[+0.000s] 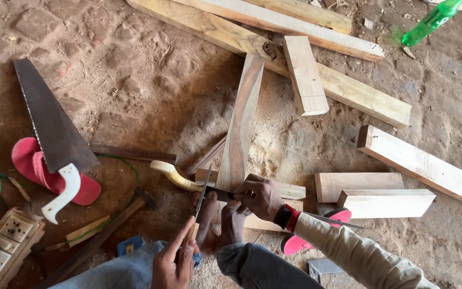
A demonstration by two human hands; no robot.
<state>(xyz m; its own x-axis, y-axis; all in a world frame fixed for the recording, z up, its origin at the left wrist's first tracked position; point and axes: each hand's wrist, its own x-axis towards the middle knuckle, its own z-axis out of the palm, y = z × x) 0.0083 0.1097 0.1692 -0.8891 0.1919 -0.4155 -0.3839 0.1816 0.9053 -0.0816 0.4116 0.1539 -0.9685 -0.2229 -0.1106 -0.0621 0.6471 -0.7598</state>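
**Two hands working a file on a saw blade, seated on a dirt floor**

Seen from above, a person in jeans sits on a sandy dirt floor [151,80] among cut timber. The left hand [175,265], at the bottom centre of the view, has its fingers pressed together, pinching the wooden handle end of a slim metal file [203,195] that angles up and away from the body. The right hand [263,198], wearing a dark and red wristband and a beige sleeve, has its fingers curled closed over the back of a handsaw [225,194]. This saw lies crosswise just beyond the knees, its pale yellow curved handle to the left and its thin blade tip showing past the right wrist. The file's far end meets the blade beside the right hand. A bare foot rests beneath the blade, on a short wooden block.

A long dark-grained plank [241,123] runs away from the hands. To the left lies a second handsaw [54,134] with a white handle, its blade over a pink sandal [36,168]. A beige switchboard [1,246] sits at the lower left corner. Pale wooden blocks [386,202] lie to the right, and a green plastic bottle [429,21] rests at the upper right.
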